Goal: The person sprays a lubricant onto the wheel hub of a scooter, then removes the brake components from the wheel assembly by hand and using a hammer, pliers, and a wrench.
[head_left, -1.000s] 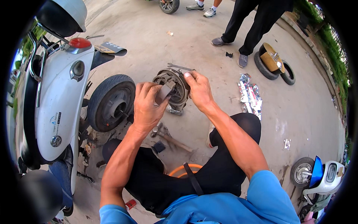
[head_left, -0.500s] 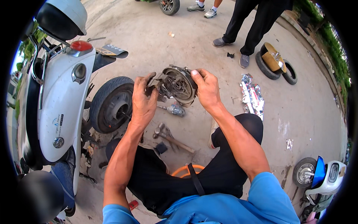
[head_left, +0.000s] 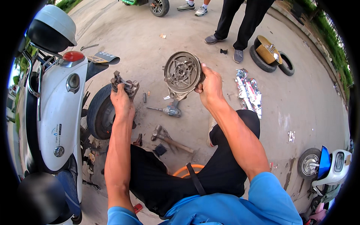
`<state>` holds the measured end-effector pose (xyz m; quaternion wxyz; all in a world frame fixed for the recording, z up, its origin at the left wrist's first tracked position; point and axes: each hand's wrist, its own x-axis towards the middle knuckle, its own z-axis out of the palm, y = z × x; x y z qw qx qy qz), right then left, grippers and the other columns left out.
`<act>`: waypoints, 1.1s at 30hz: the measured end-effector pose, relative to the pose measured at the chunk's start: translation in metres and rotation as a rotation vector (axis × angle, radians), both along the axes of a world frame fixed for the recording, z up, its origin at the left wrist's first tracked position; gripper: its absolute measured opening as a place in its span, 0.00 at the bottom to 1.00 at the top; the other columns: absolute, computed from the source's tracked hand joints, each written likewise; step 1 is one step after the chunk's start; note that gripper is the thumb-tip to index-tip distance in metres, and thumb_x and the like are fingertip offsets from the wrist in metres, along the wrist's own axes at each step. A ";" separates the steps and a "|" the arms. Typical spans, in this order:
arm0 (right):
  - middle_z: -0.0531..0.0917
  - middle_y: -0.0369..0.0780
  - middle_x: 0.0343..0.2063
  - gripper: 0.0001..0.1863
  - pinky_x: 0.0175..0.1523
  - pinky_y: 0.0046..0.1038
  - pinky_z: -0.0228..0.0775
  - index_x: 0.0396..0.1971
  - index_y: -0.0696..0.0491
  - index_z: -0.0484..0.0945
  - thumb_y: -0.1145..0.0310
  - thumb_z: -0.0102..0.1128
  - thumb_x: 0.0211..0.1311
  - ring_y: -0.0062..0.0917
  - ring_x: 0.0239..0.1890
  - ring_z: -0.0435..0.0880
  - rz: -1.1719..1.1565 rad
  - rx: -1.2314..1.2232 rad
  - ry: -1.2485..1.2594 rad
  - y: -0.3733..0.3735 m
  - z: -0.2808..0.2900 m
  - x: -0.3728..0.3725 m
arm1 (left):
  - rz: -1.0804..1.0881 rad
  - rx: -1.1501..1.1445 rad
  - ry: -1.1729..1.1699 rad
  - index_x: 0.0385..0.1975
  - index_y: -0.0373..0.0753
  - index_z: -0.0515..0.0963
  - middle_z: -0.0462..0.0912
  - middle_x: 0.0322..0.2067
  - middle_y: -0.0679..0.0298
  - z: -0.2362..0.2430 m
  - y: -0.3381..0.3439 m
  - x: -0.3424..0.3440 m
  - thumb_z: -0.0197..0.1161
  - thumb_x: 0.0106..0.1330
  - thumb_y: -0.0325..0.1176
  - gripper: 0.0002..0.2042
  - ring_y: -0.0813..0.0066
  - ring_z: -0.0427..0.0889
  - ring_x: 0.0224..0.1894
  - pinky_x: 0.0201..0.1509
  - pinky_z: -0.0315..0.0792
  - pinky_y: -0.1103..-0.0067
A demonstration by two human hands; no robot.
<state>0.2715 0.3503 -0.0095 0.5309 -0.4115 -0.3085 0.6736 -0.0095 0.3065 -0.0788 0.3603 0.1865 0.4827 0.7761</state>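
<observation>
My left hand (head_left: pixel 122 102) grips a dark, dirty clump of metal that looks like brake shoes (head_left: pixel 127 88), held up beside the scooter's rear wheel (head_left: pixel 98 118). My right hand (head_left: pixel 211 85) is closed on the rim of a round metal brake plate (head_left: pixel 182 72), its ribbed, hollow face turned up towards me. A wide gap separates the two parts. Below the plate, a cordless drill (head_left: pixel 172 109) lies on the ground with its bit pointing left. Nearer to my legs rests a hammer (head_left: pixel 175 144) beside other tools.
A white scooter (head_left: pixel 62 112) stands close on my left. Foil packaging (head_left: pixel 249 92) lies to the right, with tyres (head_left: pixel 262 60) and a tan container (head_left: pixel 267 50) beyond. A person in black trousers (head_left: pixel 243 22) stands ahead; another scooter (head_left: pixel 332 165) is at lower right.
The brake shoes have come away from the plate. My left hand has moved left and down with them, while my right hand has turned the plate more face-up.
</observation>
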 end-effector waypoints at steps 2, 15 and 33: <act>0.74 0.33 0.23 0.14 0.21 0.23 0.54 0.34 0.53 0.76 0.61 0.49 0.79 0.17 0.17 0.64 -0.051 -0.030 0.006 0.003 -0.002 0.003 | 0.045 0.054 -0.135 0.49 0.28 0.67 0.81 0.42 0.48 0.018 0.001 -0.007 0.50 0.74 0.24 0.09 0.53 0.88 0.43 0.52 0.88 0.54; 0.71 0.33 0.19 0.18 0.18 0.24 0.51 0.31 0.54 0.75 0.60 0.45 0.80 0.17 0.14 0.62 -0.046 -0.126 0.101 -0.001 -0.020 -0.022 | -0.332 -0.044 1.152 0.56 0.36 0.82 0.68 0.69 0.45 0.060 -0.003 0.094 0.75 0.61 0.43 0.26 0.48 0.67 0.73 0.76 0.60 0.57; 0.76 0.35 0.23 0.16 0.26 0.25 0.61 0.40 0.60 0.78 0.60 0.53 0.78 0.17 0.20 0.69 -0.045 0.066 -0.305 0.006 -0.027 -0.019 | -0.248 0.273 0.011 0.43 0.36 0.77 0.83 0.34 0.62 0.046 -0.013 0.014 0.57 0.78 0.31 0.06 0.73 0.82 0.37 0.45 0.76 0.76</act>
